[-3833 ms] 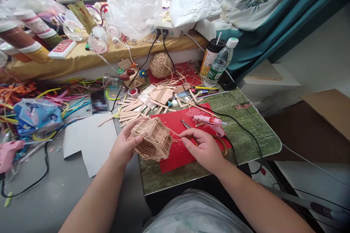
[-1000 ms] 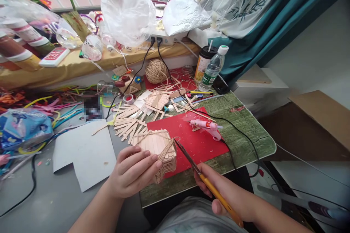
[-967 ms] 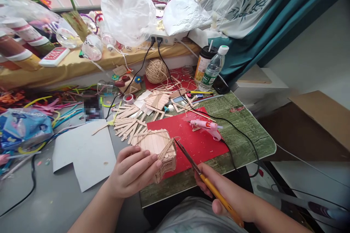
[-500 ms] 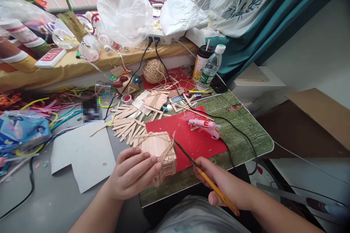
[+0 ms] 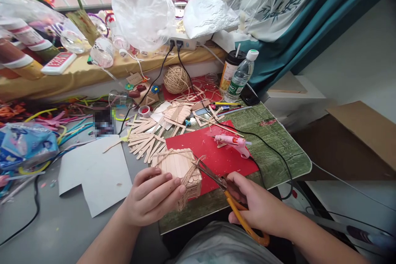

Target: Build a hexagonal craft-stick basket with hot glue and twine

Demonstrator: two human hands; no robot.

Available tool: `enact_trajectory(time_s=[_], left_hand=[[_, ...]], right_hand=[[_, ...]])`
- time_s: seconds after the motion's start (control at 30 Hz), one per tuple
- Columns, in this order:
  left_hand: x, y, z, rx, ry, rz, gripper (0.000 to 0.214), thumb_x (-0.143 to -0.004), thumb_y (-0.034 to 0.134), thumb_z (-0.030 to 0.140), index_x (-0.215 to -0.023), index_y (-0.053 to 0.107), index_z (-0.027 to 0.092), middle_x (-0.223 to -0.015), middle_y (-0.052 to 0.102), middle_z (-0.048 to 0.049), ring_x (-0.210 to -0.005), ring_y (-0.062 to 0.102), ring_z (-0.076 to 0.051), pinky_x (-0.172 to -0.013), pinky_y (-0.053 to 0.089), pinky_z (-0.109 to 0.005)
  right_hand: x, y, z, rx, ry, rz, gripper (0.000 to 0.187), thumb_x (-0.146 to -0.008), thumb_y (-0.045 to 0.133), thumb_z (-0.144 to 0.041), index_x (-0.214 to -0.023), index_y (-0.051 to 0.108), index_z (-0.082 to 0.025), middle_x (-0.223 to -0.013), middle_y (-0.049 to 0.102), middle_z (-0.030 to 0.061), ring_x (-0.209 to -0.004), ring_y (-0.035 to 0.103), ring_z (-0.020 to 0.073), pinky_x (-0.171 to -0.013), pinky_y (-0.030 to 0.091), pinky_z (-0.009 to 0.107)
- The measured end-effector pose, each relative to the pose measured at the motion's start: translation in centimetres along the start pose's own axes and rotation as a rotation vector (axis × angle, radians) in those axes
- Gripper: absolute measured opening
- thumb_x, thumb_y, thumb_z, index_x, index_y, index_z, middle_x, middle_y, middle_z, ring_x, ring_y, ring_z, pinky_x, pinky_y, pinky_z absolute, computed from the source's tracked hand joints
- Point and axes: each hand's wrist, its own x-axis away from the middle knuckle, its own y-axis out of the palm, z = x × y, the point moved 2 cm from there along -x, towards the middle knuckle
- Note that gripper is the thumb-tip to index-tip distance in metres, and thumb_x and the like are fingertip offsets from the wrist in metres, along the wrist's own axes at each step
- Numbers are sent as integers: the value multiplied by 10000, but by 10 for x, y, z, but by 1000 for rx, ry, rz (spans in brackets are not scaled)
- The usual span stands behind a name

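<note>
My left hand (image 5: 159, 196) is closed around a small box made of wooden craft sticks (image 5: 175, 164), tilted so its flat slatted face shows. Twine (image 5: 191, 172) is wrapped about the box, and a loose end sticks out at its right corner. In my right hand (image 5: 247, 202) are scissors with orange handles (image 5: 244, 220), my fingers in the loops. The blades are slightly apart, their tips at the twine by the box's corner. Beneath and behind the box lies a red sheet (image 5: 210, 152).
A pink glue gun (image 5: 232, 141) rests on the red sheet, its black cord trailing right. Loose craft sticks (image 5: 145, 142) and a twine ball (image 5: 176, 79) lie behind. A water bottle (image 5: 241, 76) stands at the back right; cut white card (image 5: 95, 173) lies left.
The scissors have turned in my right hand, so both blades and the handle loops now show. Their tips have come down to the twine. My left hand still grips the box.
</note>
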Motion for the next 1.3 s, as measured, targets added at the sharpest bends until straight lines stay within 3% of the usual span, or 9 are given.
enact_trajectory(time_s=[0.27, 0.5, 0.73, 1.17, 1.3], left_hand=[[-2, -1, -1, 3, 29, -18, 125, -923, 745, 120, -990, 793, 214, -985, 766, -55, -997, 697, -190, -1025, 575, -407], [10, 1, -2, -15, 9, -42, 203, -893, 796, 153, -1044, 794, 288, -1081, 790, -25, -1053, 717, -183, -1091, 573, -404], [6, 0, -2, -6, 8, -45, 153, -923, 763, 144, -1042, 800, 232, -1053, 781, -60, -1053, 712, -197, -1091, 559, -411], [6, 1, -2, -20, 9, -56, 198, -903, 788, 136, -1070, 796, 243, -1050, 796, -42, -1047, 721, -185, -1098, 561, -397], [8, 0, -3, -15, -16, -40, 216, -907, 791, 168, -1091, 791, 282, -1080, 792, -30, -1051, 721, -185, -1095, 569, -397]], right_hand=[[1, -2, -2, 15, -46, 37, 403, -823, 850, -387, -1030, 534, -244, -862, 505, -56, -760, 461, 135, -663, 394, 243], [-1, 0, 0, -27, -48, 24, 391, -838, 846, -415, -944, 513, -239, -805, 457, -65, -717, 395, 126, -621, 350, 240], [-3, 0, -1, -48, -54, 7, 394, -871, 817, -451, -899, 488, -236, -782, 427, -74, -703, 359, 123, -622, 332, 251], [-8, 2, -3, 188, -132, 88, 338, -890, 757, -405, -830, 468, -240, -683, 468, -66, -623, 383, 125, -581, 274, 279], [-12, 6, 0, 219, -126, 120, 337, -938, 693, -477, -823, 483, -240, -669, 511, -47, -607, 411, 137, -588, 292, 289]])
